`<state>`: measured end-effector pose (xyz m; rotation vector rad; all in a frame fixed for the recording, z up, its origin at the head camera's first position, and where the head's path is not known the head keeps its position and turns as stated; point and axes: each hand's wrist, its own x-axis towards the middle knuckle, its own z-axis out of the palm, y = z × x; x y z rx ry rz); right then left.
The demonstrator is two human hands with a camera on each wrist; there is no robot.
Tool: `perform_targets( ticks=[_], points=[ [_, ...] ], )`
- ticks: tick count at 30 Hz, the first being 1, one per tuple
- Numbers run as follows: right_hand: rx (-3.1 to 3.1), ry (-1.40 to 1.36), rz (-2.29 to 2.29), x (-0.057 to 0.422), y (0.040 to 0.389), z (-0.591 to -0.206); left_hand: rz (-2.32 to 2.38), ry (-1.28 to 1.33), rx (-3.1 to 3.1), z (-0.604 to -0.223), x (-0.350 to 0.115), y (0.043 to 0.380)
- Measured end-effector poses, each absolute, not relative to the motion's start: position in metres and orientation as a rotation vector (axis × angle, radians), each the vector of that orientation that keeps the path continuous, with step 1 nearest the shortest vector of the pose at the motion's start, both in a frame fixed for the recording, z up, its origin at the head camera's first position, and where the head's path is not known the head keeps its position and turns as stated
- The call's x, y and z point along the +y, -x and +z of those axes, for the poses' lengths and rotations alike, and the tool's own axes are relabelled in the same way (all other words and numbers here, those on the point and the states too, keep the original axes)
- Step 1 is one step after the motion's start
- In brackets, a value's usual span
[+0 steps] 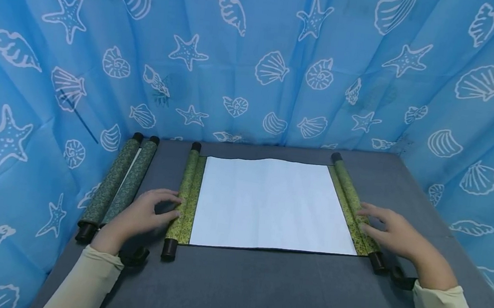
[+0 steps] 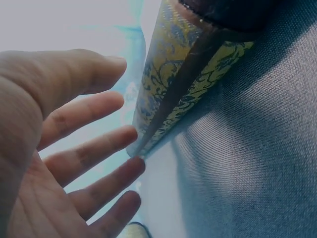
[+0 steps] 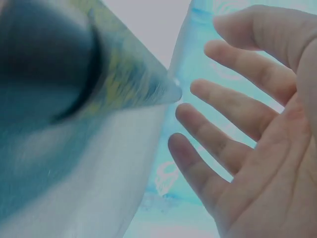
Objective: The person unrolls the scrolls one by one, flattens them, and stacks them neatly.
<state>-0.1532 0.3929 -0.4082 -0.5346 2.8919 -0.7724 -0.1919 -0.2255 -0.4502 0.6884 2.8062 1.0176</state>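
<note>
A hanging scroll lies unrolled across the table, its blank white paper (image 1: 268,206) spread between two yellow-green patterned rolled ends with black knobs. My left hand (image 1: 143,213) is beside the left roll (image 1: 183,192), thumb and fingers apart and loosely extended. On the opposite side, my right hand (image 1: 394,232) is next to the right roll (image 1: 348,190) in a similar relaxed pose. Both wrist views show spread fingers with nothing between them, close to the patterned left roll (image 2: 171,74) and right roll (image 3: 131,69). Whether any fingertip touches a roll is hard to tell.
Another scroll, dark green with black knobs, lies rolled from both ends (image 1: 110,185) at the table's left edge, behind my left forearm. Grey cloth covers the table (image 1: 259,296). A blue curtain (image 1: 245,83) with white seashells and starfish hangs around the back and sides.
</note>
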Motion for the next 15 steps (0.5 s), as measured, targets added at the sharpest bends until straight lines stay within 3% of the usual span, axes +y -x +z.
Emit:
perform_targets(
  ticks=[15],
  points=[
    [2.942, 0.656, -0.794, 0.344, 0.164, -0.411, 1.06, -0.617, 2.801, -0.446, -0.236, 0.185]
  ],
)
